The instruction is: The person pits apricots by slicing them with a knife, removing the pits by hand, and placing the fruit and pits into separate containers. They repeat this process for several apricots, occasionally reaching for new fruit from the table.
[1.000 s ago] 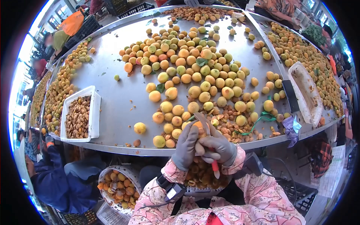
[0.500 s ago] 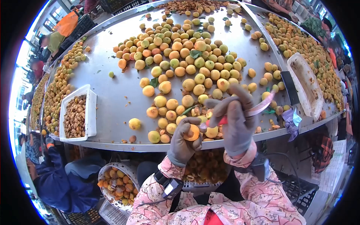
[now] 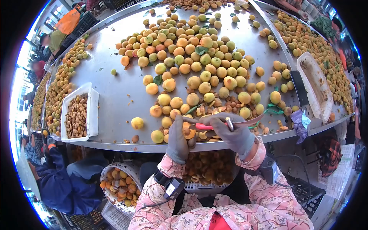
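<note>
My left hand (image 3: 178,140) is closed around an apricot (image 3: 187,132), whose orange side shows between the fingers at the table's near edge. My right hand (image 3: 234,137) grips a knife by its red handle (image 3: 204,126). The knife's blade (image 3: 248,123) points off to the right, while the handle end reaches close to the apricot in my left hand. Behind both hands lie loose pits and split pieces (image 3: 231,105). Whole yellow-orange apricots (image 3: 204,87) are spread up the metal table beyond them.
A white tray (image 3: 93,115) of pits stands at left, and a stained white tray (image 3: 325,101) at right. Below the table edge are a bucket of apricots (image 3: 122,188) and a basket of apricot pieces (image 3: 209,168). A person in dark blue (image 3: 63,184) sits at left.
My right hand has come down and left, bringing the knife handle to the apricot. My left hand has turned and shifted slightly left, still holding the apricot.
</note>
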Motion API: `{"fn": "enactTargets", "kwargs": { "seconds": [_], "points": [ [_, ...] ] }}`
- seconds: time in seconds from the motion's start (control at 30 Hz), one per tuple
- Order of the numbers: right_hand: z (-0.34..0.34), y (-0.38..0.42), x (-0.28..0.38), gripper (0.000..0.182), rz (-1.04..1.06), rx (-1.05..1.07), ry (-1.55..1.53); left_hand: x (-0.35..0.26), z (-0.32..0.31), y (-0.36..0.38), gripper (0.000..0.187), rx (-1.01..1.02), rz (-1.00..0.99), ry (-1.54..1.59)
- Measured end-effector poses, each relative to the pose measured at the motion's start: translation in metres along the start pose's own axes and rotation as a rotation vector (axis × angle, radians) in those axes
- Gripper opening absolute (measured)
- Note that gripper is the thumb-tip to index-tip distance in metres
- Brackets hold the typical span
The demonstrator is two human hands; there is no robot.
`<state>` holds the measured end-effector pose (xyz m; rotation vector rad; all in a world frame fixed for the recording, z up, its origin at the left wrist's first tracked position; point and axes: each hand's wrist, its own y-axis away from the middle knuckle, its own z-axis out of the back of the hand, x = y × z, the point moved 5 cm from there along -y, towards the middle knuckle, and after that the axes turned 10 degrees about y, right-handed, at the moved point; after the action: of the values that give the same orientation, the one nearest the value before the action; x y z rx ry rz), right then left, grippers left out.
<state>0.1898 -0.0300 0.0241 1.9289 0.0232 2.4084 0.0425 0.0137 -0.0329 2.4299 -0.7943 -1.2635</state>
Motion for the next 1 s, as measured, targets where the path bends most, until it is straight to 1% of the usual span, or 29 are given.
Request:
{"fn": "enactTargets", "kwargs": {
  "seconds": [0.07,0.13,0.17,0.23,0.27,0.3,0.33,0.37,0.4,0.43,0.47,0.5,0.53,0.57,0.6,0.63,0.67,0.7,0.77,0.8,0.87,0.9,0.97,1.0],
  "points": [
    [-0.002,-0.001,-0.003,0.022,0.035,-0.015,0.013,-0.002,0.003,-0.002,0.039,-0.023,-0.068,-0.02],
    [-0.005,-0.003,-0.006,0.023,-0.04,-0.024,-0.254,-0.003,0.004,-0.003,0.038,-0.059,-0.042,0.021],
    [-0.005,-0.003,-0.007,0.023,-0.039,-0.026,-0.253,-0.002,0.005,-0.004,0.037,-0.096,-0.013,0.066],
    [-0.005,-0.003,-0.009,0.025,0.012,-0.024,-0.093,0.002,0.01,-0.008,0.036,-0.075,0.004,0.098],
    [-0.005,-0.004,-0.009,0.025,0.013,-0.024,-0.092,0.003,0.01,-0.008,0.035,-0.057,0.02,0.129],
    [-0.005,-0.003,-0.006,0.025,0.075,-0.038,0.024,0.005,0.008,-0.008,0.035,-0.056,0.022,0.128],
    [-0.005,-0.003,-0.003,0.025,0.137,-0.054,0.141,0.003,0.006,-0.008,0.035,-0.1,-0.08,0.008],
    [-0.006,-0.002,-0.004,0.025,0.137,-0.057,0.142,-0.001,0.004,-0.007,0.035,-0.143,-0.183,-0.113],
    [-0.008,0.0,-0.008,0.026,0.07,-0.066,0.075,0.0,0.006,-0.009,0.035,-0.14,-0.182,-0.114],
    [-0.008,0.001,-0.014,0.026,0.003,-0.074,0.008,0.002,0.01,-0.012,0.038,-0.074,-0.14,-0.089],
    [-0.007,0.0,-0.016,0.026,0.003,-0.077,0.007,0.002,0.006,-0.012,0.041,-0.009,-0.096,-0.064],
    [-0.004,-0.001,-0.021,0.024,-0.02,-0.097,-0.096,0.0,0.003,-0.011,0.041,-0.008,-0.094,-0.066],
    [-0.002,-0.002,-0.024,0.021,-0.042,-0.116,-0.199,-0.001,-0.002,-0.01,0.045,0.028,-0.051,-0.037],
    [0.001,-0.003,-0.021,0.021,-0.041,-0.116,-0.2,-0.003,-0.007,-0.009,0.05,0.063,-0.01,-0.007],
    [0.003,-0.002,-0.021,0.024,-0.14,-0.116,-0.351,-0.004,-0.005,-0.009,0.05,0.061,-0.012,-0.007],
    [0.004,0.0,-0.022,0.028,-0.242,-0.115,-0.5,-0.002,-0.007,-0.01,0.054,0.132,0.014,0.016],
    [0.007,0.0,-0.018,0.028,-0.212,-0.128,-0.47,-0.001,-0.01,-0.011,0.058,0.203,0.042,0.039],
    [0.008,0.001,-0.016,0.028,-0.213,-0.127,-0.469,-0.001,-0.01,-0.011,0.058,0.202,0.042,0.041],
    [0.013,0.002,0.001,0.019,0.042,-0.121,-0.128,-0.001,-0.007,-0.011,0.06,0.147,0.056,0.0],
    [0.011,0.002,-0.003,0.019,0.041,-0.119,-0.128,-0.003,-0.006,-0.009,0.06,0.145,0.055,0.001],
    [0.008,0.003,-0.004,0.018,0.2,-0.17,-0.046,-0.011,-0.01,-0.002,0.047,0.297,-0.031,-0.167],
    [0.008,0.004,-0.003,0.018,0.2,-0.168,-0.047,-0.01,-0.007,-0.001,0.047,0.295,-0.032,-0.166],
    [0.004,0.006,0.007,0.017,0.269,-0.088,0.027,-0.017,-0.006,0.001,0.035,0.326,-0.356,-0.483],
    [0.003,0.005,0.007,0.017,0.269,-0.085,0.025,-0.015,-0.001,-0.002,0.035,0.322,-0.357,-0.483]
  ]
}}
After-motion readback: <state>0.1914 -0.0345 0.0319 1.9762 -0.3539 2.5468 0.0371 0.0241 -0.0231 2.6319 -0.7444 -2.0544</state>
